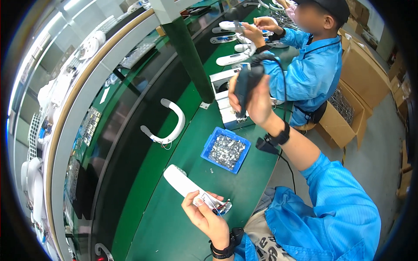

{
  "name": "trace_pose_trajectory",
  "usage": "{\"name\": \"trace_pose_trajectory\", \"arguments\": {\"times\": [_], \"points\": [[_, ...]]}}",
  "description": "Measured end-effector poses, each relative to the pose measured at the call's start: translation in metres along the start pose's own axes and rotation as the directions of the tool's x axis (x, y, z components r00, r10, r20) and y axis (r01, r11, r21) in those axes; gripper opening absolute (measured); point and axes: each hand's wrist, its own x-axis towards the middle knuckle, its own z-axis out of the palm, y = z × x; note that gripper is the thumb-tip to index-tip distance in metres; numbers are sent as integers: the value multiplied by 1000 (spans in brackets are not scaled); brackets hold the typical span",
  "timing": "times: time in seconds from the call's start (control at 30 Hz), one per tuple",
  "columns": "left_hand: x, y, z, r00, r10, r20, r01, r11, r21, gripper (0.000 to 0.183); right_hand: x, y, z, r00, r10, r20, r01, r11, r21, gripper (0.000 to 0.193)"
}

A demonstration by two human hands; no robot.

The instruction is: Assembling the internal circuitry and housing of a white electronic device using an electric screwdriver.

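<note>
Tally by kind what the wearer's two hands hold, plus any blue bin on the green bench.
White elongated housing, in the left hand: 1
Dark handheld tool, in the right hand: 1
Blue bin of small metal parts: 1
Total: 3

Bright-blue jacket [339, 198], open over beige shirt [260, 222], dark lettering [271, 247]; black wristbands [283, 134] both sides.

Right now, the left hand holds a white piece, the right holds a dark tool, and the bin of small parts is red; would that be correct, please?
Not quite: the head view shows the bin is blue, not red. The left hand does hold a white piece, and the right hand a dark tool.
</note>
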Motion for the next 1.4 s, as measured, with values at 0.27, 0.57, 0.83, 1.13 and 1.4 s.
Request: {"name": "trace_pose_trajectory", "arguments": {"times": [0.27,0.57,0.83,1.13,1.4], "points": [[0,0,-1,1000,-6,-12,6,998,-59,22,6,39,-25,998,65,3,-64,994,-93,88],[2,-3,-5,999,-33,21,36,985,-167,27,-8,10,-9,988,155,-25,-151,981,125,94],[0,-5,-11,996,-20,89,34,987,-156,39,-46,-70,111,971,-2,238,-138,808,573,91],[-5,-23,-25,995,-31,92,50,976,-210,37,-63,-54,159,892,49,450,-363,672,645,106],[-6,-12,-25,993,-20,119,50,964,-261,40,-70,-51,168,879,152,452,-402,744,533,106]]}}
